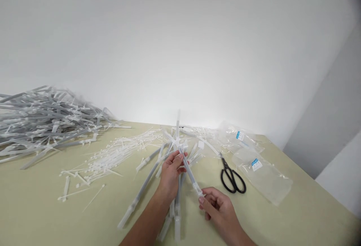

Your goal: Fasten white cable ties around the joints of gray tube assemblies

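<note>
A bundle of grey tubes with clear plastic ends (pixel 146 181) fans out from a whitish joint at the middle of the table. My left hand (pixel 172 171) pinches one grey tube (pixel 189 171) close to that joint. Lower down and to the right, my right hand (pixel 216 204) grips the clear end of the same tube between thumb and fingers. Other tubes of the bundle spread below and to the left of my left hand, partly hidden by my forearm. One more tube points up towards the wall.
Loose white cable ties (pixel 113 156) lie left of centre. A large heap of similar tube pieces (pixel 50 120) fills the far left. Black-handled scissors (pixel 232 178) and clear bags with blue labels (pixel 267 174) lie to the right. A white wall (pixel 180 50) borders the table's back.
</note>
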`<state>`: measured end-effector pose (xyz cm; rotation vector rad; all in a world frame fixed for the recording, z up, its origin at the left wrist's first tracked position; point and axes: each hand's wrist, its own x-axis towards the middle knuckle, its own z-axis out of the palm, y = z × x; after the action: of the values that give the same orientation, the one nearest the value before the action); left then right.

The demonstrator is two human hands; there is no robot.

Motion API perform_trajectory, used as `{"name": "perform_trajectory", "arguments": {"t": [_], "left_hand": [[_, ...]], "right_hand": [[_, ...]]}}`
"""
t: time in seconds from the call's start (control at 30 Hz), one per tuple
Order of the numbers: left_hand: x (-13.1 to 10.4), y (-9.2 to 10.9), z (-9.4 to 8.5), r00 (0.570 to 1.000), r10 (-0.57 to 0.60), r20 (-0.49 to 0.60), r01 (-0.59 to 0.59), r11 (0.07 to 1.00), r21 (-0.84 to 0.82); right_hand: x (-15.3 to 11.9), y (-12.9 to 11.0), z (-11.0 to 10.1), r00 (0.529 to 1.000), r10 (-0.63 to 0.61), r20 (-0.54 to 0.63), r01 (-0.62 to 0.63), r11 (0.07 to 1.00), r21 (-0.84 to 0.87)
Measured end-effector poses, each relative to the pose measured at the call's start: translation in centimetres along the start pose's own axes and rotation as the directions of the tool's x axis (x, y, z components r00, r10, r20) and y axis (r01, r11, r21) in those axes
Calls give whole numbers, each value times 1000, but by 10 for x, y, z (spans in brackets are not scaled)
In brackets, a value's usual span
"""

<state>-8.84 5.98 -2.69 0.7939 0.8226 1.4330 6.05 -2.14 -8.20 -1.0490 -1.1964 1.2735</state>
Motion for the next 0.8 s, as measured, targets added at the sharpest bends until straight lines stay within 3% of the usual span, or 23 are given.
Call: {"name": "perform_trajectory", "arguments": {"t": [0.37,0.6,0.8], "left_hand": [[-2,6,4,999,28,41,-29,999,26],[-7,2,9,990,110,87,-128,964,232],[-4,-7,0,998,50,26,-55,953,299]], "right_hand": [[-6,-5,4,999,-24,48,26,999,-39],[-13,-5,3,972,-233,39,234,924,-302],[-11,-11,-3,963,-252,-100,179,867,-466]]}}
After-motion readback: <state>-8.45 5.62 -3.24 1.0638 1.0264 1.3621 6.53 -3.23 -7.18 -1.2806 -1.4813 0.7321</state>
